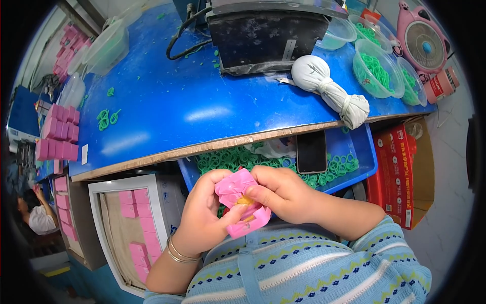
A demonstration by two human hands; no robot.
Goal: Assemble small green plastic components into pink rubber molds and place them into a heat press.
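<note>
Pink block, perhaps rubber, between fingers.

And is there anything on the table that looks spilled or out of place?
Yes: a few green rings lie loose on the table, at its left, while many similar ones sit in the blue tray below.

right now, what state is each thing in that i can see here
left hand, closed on the pink piece
right hand, closed on the pink piece
pink piece, parted, yellow material showing inside
phone, screen dark
blue tray, open, holding green rings
cloth bundle, tied
red box, open
pink fan, running or not: cannot tell
</note>
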